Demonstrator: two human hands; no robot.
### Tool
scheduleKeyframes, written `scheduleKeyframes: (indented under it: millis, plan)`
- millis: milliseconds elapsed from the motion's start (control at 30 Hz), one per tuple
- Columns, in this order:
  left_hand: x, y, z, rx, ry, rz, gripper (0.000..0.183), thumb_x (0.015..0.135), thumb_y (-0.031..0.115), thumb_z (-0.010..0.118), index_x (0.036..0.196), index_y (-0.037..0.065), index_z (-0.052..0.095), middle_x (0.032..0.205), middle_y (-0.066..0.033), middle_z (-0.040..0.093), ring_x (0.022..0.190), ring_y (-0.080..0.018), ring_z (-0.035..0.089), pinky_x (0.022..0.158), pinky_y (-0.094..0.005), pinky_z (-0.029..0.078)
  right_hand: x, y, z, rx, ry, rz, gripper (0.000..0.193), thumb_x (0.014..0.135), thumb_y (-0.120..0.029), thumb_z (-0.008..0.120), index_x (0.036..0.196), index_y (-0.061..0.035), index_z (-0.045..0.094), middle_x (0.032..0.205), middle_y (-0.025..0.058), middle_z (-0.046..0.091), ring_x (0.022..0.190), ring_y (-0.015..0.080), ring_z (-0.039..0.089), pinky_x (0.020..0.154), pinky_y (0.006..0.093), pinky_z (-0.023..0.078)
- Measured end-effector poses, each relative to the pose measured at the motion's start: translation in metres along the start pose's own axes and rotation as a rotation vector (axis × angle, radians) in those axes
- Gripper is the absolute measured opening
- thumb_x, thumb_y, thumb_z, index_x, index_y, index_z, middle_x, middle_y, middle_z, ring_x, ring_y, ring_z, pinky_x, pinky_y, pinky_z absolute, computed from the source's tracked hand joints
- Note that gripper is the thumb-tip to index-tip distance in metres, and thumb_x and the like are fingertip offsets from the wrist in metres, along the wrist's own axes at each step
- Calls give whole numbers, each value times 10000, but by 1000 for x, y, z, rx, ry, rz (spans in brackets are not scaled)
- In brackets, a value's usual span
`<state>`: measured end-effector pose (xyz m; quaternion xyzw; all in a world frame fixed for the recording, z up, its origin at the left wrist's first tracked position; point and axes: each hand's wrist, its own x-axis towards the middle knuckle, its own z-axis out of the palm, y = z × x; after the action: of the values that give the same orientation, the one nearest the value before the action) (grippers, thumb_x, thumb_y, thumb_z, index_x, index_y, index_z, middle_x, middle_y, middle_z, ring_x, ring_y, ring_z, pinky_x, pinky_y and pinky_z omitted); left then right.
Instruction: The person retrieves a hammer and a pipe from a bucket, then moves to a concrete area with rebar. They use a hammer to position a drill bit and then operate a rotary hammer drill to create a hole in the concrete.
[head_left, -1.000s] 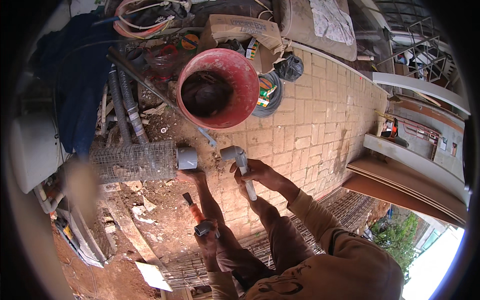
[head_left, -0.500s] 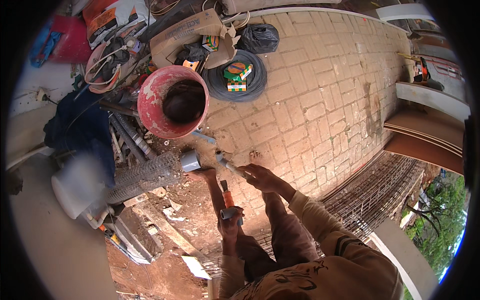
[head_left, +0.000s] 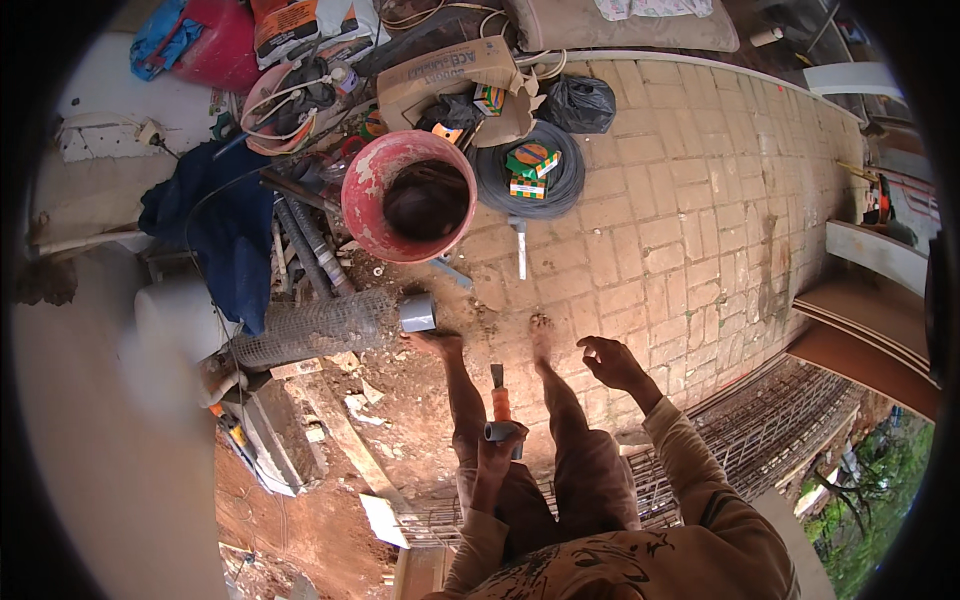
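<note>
The left hand is found raised in front of the thighs, its fingers clamped on a grey plastic pipe fitting with the round mouth turned toward the left; an orange-handled hand tool is carried in the same grip, its flat, dark tip pointed away from the body. Whether the two items touch each other cannot be told. The right hand is held over the brick paving, to the right of the right shin, with its fingers apart and loosely curled. A grey T-shaped pipe piece is noted lying on the paving ahead of the right foot, its wider crosspiece set toward a coil of grey wire. Small patterned cartons are rested on the coil. A red bucket, scuffed pale and dark inside, is placed just left of the coil, with a blue-grey strip lying near its base. A wire mesh cylinder is laid on the left, with a short grey pipe section at its right end, just beside the left foot. Behind the bucket, a cardboard box and a black plastic bag are observed.
</note>
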<state>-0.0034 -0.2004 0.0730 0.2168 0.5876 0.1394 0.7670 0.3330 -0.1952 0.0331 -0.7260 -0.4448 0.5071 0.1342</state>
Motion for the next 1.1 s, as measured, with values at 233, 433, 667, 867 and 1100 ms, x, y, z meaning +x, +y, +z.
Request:
scheduleKeyframes:
  millis: [233,433,667,867,1100]
  plan:
    - [2,18,-71,319,17,173,202,848,82,825,1023,46,732,962,-28,748,840,-120,701,688,-293,556,94,-91,-1,-70,63,-83,318,917,-131,702,1225,-69,656,986,120,736,847,286,721,777,407,574]
    - [27,79,-131,-89,205,-51,148,855,114,814,963,41,744,925,-27,728,800,-104,676,688,-280,544,325,-176,85,-82,74,-242,633,916,-187,715,1471,-148,413,936,141,735,889,341,740,786,468,582]
    - [50,84,-176,-237,452,-129,101,851,90,746,878,2,705,890,-48,691,792,-115,628,736,-268,511,552,-146,196,-519,66,90,831,851,-391,752,1561,-200,366,1172,200,726,1110,405,703,959,502,568]
    - [68,64,-182,-271,475,-129,230,856,253,763,859,27,720,890,-39,685,810,-134,604,744,-284,464,636,-71,187,-279,-39,43,596,836,-335,756,1376,-126,618,1295,203,677,1152,364,688,960,474,572]
    - [97,79,-147,-338,507,-199,255,879,283,752,888,29,737,942,-38,703,842,-124,604,788,-288,462,579,-131,178,331,293,89,639,807,-115,768,1412,-152,567,1340,154,615,1191,275,634,966,405,562]
